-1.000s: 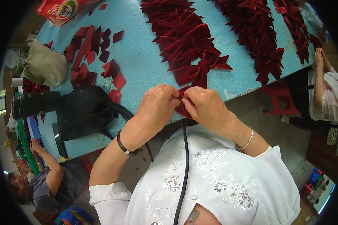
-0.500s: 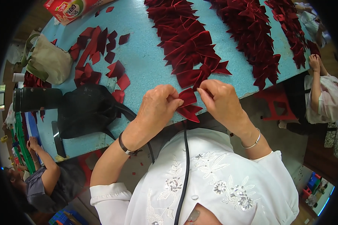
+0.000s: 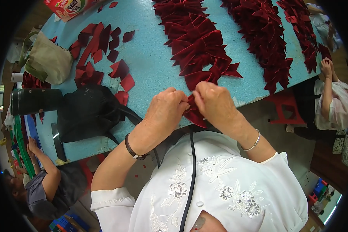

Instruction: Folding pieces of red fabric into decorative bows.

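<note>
At the near edge of the table, a dark red velvet bow (image 3: 196,116) is between my two hands. My left hand (image 3: 164,108) pinches its left side between thumb and fingers. My right hand (image 3: 215,99) is closed at the bow's upper middle, its fingertips almost meeting those of the left. Both hands cover most of the bow; one pointed tail hangs toward me. Just beyond them lies the end of a long row of overlapping red velvet bows (image 3: 199,48).
More bow rows (image 3: 265,38) stretch along the blue table (image 3: 143,50) to the right. Loose red fabric pieces (image 3: 120,69) lie left, near a black bag (image 3: 87,114), a dark cylindrical flask (image 3: 36,101) and a beige bag (image 3: 50,58). Co-workers sit on both sides; a red stool (image 3: 284,108) stands right.
My right hand has moved left and closed in on the bow, now covering its upper part. My left hand keeps its pinch with little movement.
</note>
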A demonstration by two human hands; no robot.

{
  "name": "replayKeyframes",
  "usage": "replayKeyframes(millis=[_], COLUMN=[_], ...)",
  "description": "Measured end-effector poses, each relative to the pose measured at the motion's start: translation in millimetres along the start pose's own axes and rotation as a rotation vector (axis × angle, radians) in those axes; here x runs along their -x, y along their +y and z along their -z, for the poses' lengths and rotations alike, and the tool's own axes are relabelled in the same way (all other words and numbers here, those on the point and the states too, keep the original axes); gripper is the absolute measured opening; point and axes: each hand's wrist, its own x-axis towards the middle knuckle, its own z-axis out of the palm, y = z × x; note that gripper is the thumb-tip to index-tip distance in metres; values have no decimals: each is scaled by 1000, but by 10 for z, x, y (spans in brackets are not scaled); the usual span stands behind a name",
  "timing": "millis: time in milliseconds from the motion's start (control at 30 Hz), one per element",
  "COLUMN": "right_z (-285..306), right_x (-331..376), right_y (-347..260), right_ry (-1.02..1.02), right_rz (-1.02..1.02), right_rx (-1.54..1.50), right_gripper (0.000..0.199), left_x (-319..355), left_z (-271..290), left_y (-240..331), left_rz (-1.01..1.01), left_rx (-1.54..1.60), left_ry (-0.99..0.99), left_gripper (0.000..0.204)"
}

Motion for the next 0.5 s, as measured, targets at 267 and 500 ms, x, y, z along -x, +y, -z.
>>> replayKeyframes(millis=[267,500], right_z=[185,306], right_x=[106,128], right_y=[-3,-43], right_ry=[143,120], right_rz=[112,116], right_rx=[38,-305], right_gripper=[6,7], left_x=[24,125], left_z=[182,747], left_y=[28,23], left_rz=[33,241], left_rx=[104,344], left_ry=[36,54], left_gripper=[10,9])
